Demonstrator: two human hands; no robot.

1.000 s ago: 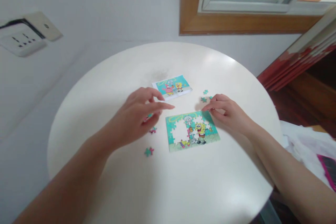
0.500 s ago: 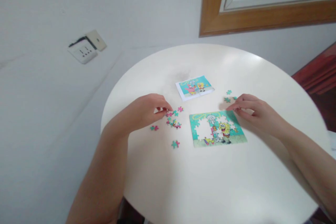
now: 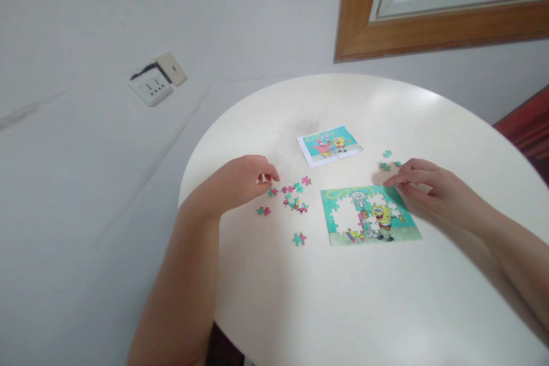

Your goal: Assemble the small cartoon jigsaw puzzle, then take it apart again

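Observation:
A partly filled jigsaw puzzle (image 3: 338, 237) lies flat, with white gaps at its left, middle and upper right. My right hand (image 3: 429, 186) is at its top right corner, thumb and fingers pinched together; whatever is between them is too small to make out. Over the left side of the loose pieces hovers my left hand (image 3: 246, 183), its fingers curved and apart from the thumb. Just under its fingertips lies a green and pink puzzle piece (image 3: 273, 191). Several more puzzle pieces (image 3: 295, 203) form a loose cluster between that hand and the puzzle.
Behind the puzzle lies a picture card (image 3: 329, 146) on the round white table (image 3: 343, 297). Some green pieces (image 3: 385, 166) rest near its right side. One stray piece (image 3: 299, 239) lies nearer me, another (image 3: 263, 211) beside my left wrist. A wall socket (image 3: 152, 86) is at left.
My left hand has drawn back leftward from the cluster, so a green and pink piece now shows below its fingertips. My right hand stays by the puzzle's top right corner. The view has shifted slightly.

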